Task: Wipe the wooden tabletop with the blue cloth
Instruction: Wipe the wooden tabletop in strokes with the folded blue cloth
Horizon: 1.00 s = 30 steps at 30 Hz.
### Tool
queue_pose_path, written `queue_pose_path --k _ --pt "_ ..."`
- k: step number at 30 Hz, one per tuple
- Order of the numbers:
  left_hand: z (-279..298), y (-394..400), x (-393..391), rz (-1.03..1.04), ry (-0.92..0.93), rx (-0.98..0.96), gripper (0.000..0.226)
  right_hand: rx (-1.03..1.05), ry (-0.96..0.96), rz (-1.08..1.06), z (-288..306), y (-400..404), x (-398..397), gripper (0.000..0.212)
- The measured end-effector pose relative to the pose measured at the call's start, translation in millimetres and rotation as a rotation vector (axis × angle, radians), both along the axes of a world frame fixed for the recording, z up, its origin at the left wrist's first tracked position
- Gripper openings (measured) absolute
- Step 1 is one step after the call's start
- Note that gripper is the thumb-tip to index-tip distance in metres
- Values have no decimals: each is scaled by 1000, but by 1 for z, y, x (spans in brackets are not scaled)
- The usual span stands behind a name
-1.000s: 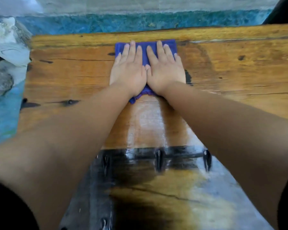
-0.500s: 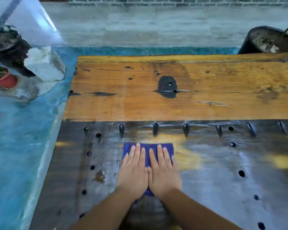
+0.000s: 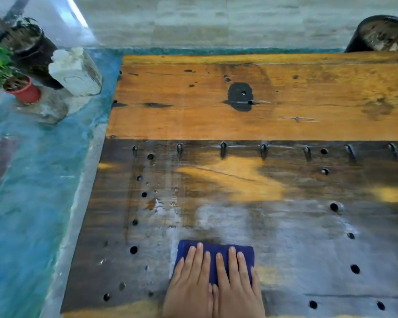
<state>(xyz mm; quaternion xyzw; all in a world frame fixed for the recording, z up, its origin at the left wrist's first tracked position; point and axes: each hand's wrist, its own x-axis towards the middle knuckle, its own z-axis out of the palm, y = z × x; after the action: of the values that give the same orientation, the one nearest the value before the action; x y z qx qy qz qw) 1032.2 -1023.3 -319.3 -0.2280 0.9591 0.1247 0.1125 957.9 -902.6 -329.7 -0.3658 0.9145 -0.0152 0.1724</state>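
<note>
The blue cloth (image 3: pixel 218 247) lies flat on the dark near part of the wooden tabletop (image 3: pixel 216 115), close to the bottom edge of the view. My left hand (image 3: pixel 191 285) and my right hand (image 3: pixel 237 288) press on it side by side, palms down, fingers straight and pointing away from me. Both hands cover most of the cloth; only its far edge and a strip between the hands show. A damp, shiny streak runs on the wood ahead of the cloth.
The tabletop has a row of dark metal pegs (image 3: pixel 223 149) across its middle and several round holes. Left of the table lie a teal floor, a white rock (image 3: pixel 75 72) and a red plant pot (image 3: pixel 24 88). A black pot (image 3: pixel 381 34) stands at the far right.
Both hands have drawn the cloth toward me, from the far orange plank across the peg row to the near dark part of the tabletop. The hands stay flat on it.
</note>
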Motion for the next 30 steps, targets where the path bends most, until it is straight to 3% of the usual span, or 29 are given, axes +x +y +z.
queue_pose_path --k 7,13,18,24,30 --pt "-18 0 2 1 66 -56 55 -50 158 49 -25 4 -1 57" --pt "-16 3 3 22 43 -68 52 -111 176 67 -28 3 -1 57" --pt "-14 6 4 9 32 -4 67 -174 210 46 -19 -5 -3 56" --pt "1 -1 2 -4 0 99 64 -124 196 -18 -4 -14 1 57" --pt "11 -38 44 -17 -35 156 63 -25 53 -66 4 -51 42 67"
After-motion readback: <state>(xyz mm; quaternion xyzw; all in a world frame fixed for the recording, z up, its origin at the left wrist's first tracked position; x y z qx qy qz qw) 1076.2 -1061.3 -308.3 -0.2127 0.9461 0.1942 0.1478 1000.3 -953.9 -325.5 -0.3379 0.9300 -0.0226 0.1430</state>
